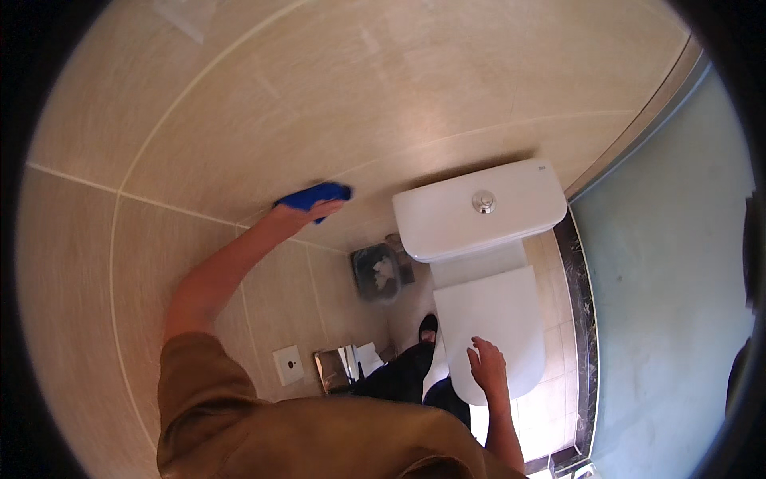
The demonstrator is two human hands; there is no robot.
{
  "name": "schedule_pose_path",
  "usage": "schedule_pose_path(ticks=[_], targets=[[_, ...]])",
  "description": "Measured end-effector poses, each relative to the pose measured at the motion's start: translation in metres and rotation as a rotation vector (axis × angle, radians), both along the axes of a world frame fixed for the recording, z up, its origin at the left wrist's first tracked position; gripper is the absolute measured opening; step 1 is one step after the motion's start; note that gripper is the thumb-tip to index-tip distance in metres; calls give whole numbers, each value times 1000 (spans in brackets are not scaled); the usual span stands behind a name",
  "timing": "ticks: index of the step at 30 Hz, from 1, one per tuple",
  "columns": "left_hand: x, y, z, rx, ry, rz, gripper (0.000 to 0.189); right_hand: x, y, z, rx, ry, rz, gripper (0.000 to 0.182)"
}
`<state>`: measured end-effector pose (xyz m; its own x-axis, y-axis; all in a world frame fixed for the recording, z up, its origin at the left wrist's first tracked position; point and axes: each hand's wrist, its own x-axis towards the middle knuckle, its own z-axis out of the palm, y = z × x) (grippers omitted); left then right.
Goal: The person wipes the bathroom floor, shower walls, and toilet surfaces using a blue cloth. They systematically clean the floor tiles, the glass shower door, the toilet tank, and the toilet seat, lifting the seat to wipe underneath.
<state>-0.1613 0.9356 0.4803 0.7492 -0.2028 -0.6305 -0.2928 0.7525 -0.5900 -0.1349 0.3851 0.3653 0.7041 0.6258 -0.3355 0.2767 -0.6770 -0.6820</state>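
Note:
My left hand (308,215) holds a blue cloth (317,195) against the beige tiled wall (251,138), near the corner left of the toilet. The arm is stretched out to the wall, and the cloth lies bunched over the fingers. My right hand (488,362) hangs over the white toilet lid (497,317), fingers loosely spread and nothing in it. The lid is down. Behind it stands the white cistern (479,221), with a round chrome flush button (484,202) on top.
A lined waste bin (380,272) with crumpled paper stands in the corner. On the left wall are a chrome toilet-paper holder (338,368) and a white wall plate (289,365). A frosted glass panel (664,287) rises at the right above a dark marble sill (580,323).

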Motion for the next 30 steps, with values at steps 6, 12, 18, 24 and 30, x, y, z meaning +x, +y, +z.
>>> schedule_pose_path(ticks=[6,12,18,24,30], targets=[[157,-127,-12,-1303,-22,346,55,-13,20,9,-6,5,117,32],[206,-142,15,-383,-151,-98,52,-23,16,2,-48,-5,136,34],[157,-123,37,-1575,232,357,49,-10,-10,-12,-82,-21,-14,34],[94,-206,-37,-2753,227,957,64,-12,-9,-8,-65,0,-61,32],[125,-204,-41,-2403,205,916,57,-21,-16,-7,-116,37,0,31]])
